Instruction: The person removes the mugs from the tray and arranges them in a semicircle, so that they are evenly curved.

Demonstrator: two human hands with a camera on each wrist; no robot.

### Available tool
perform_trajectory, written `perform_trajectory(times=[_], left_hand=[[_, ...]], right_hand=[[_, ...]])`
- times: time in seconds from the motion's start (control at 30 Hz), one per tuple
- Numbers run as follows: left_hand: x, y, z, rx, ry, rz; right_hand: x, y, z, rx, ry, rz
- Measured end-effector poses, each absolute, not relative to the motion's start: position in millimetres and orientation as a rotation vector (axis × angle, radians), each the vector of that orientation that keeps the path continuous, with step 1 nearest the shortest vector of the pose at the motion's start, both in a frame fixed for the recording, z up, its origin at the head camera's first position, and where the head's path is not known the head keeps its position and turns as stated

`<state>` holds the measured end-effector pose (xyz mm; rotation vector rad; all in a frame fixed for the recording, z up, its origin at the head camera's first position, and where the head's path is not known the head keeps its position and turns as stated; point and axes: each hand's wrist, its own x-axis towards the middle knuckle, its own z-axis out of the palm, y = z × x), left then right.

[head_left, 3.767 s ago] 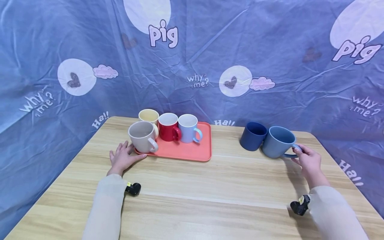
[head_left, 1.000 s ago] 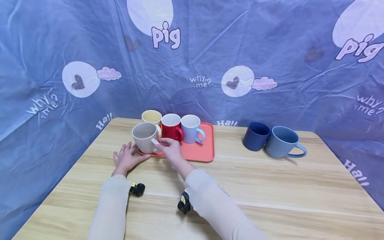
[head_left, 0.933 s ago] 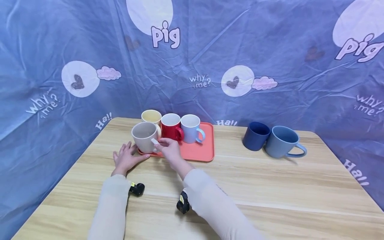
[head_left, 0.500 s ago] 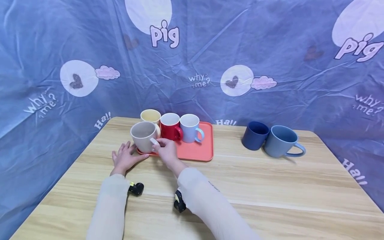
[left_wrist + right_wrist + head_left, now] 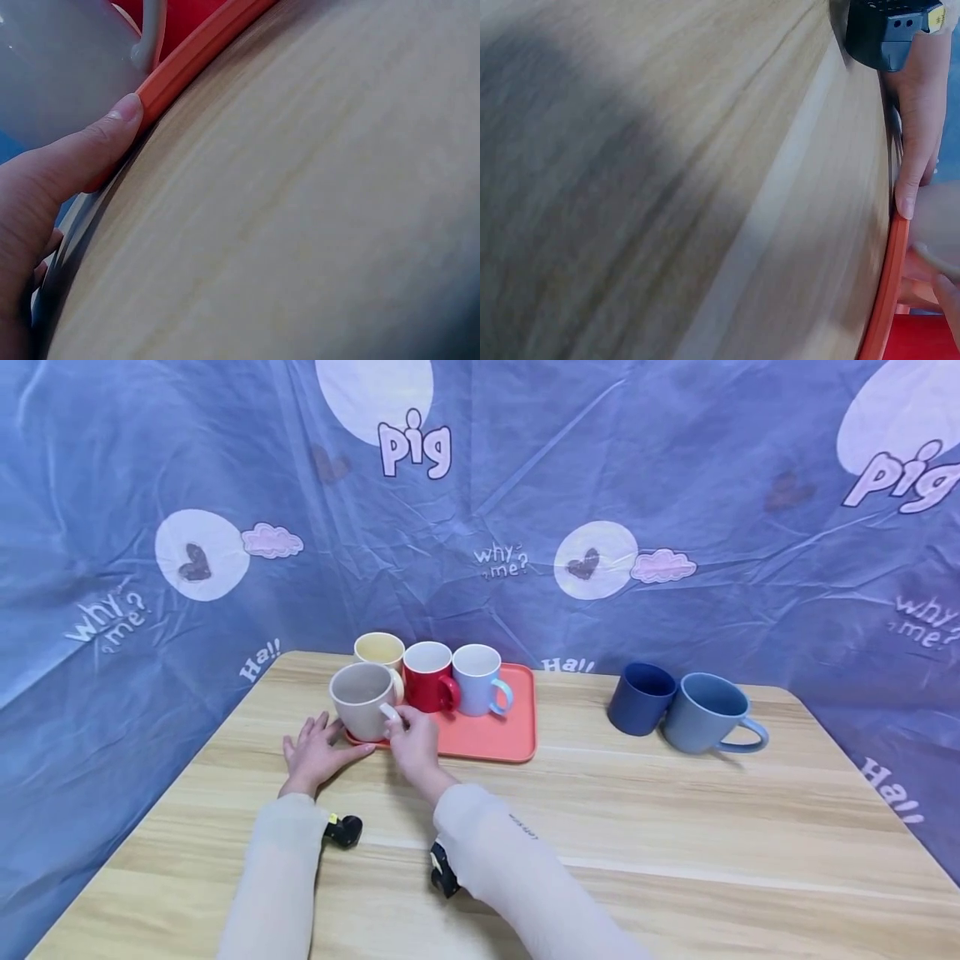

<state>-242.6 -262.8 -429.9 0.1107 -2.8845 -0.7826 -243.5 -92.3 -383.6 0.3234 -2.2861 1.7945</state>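
Observation:
A light grey mug stands upright at the front left of a coral-red tray. My right hand pinches its handle between thumb and fingers. At the tray's front left corner lies my left hand, fingers spread on the table side. In the left wrist view its thumb touches the tray's rim. Behind the grey mug are a partly hidden cream mug, a red mug and a light blue mug, all on the tray. The right wrist view shows only a little of the right hand's fingers.
A navy cup and a larger blue-grey mug stand side by side at the table's back right. Its handle points right. A printed blue cloth hangs behind the wooden table.
My right hand has left the blue-grey mug's handle, crossed leftward and taken the grey mug's handle. Over the last second its wrist has swung slightly left. The left hand stays at the tray corner.

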Motion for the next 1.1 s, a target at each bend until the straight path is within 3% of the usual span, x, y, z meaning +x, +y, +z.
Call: perform_trajectory(times=[1.1], left_hand=[[-241.4,-264.6,-429.1,0.124,-2.901,-0.805]], right_hand=[[-238.3,-41.7,-370.4,0.17,-2.042,2.139]])
